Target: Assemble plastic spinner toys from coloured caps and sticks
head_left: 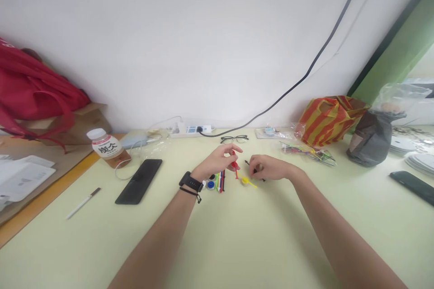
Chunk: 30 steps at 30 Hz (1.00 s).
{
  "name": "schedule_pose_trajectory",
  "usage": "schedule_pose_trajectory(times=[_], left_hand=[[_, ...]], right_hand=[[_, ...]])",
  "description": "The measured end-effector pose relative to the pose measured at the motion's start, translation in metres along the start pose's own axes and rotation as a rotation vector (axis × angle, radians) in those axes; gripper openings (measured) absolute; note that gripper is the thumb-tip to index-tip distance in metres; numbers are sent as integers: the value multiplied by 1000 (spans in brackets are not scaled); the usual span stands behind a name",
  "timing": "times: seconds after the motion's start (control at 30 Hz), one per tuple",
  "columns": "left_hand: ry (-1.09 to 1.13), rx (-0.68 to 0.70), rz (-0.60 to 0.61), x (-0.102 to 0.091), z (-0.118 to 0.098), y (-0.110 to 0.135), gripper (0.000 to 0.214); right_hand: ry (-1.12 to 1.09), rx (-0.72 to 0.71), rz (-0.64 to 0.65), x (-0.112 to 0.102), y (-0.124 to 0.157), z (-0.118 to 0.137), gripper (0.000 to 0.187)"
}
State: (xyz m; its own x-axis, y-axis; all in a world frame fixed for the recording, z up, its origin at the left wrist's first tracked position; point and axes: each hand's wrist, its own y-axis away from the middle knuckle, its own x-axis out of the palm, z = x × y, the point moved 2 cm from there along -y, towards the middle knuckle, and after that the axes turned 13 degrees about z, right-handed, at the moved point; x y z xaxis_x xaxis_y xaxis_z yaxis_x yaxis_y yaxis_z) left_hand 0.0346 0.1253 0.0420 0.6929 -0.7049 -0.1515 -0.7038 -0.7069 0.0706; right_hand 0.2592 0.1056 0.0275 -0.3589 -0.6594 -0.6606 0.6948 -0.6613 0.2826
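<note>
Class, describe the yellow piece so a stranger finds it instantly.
On the pale table, find the left hand and right hand. Between them is the yellow piece, round with a thin tail. Its colour distinguishes it from the nearby red piece.

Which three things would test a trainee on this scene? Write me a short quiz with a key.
1. Multiple choice: what does the left hand hold? a) a yellow piece; b) a red piece; c) the eyeglasses.
2. True or false: in the picture, the bottle stands left of the black phone.
3. Fill in: just behind the left hand, a black ____ is strapped on.

Key: 1 b; 2 true; 3 watch.
</note>
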Motion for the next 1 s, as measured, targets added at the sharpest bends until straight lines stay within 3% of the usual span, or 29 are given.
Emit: schedule_pose_trajectory(times=[0.1, 0.23, 0.4, 0.5, 0.57, 0.7, 1.0], left_hand=[[-28, 0, -4, -1, 4, -1, 31], [-64, 58, -89, -2, 2, -2, 47], [-147, 191, -267, -4, -8, -1, 43], [-184, 254, -320, -3, -16, 0, 37], [-185, 274, -244, 0, -23, 2, 33], [-198, 248, -41, 1, -34, 8, 26], [-278, 192, 82, -8, -33, 19, 14]], right_hand=[[-21, 43, -26, -9, 12, 6, 12], [-91, 16, -325, -13, 8, 28, 9], [-559, -183, -270, 7, -18, 60, 32], [-751, -195, -379, 12, -25, 64, 34], [-843, -209, -421, 12, -25, 62, 33], [-925, -218, -372, 11, -24, 56, 27], [-771, -154, -347, 16, -28, 56, 6]])
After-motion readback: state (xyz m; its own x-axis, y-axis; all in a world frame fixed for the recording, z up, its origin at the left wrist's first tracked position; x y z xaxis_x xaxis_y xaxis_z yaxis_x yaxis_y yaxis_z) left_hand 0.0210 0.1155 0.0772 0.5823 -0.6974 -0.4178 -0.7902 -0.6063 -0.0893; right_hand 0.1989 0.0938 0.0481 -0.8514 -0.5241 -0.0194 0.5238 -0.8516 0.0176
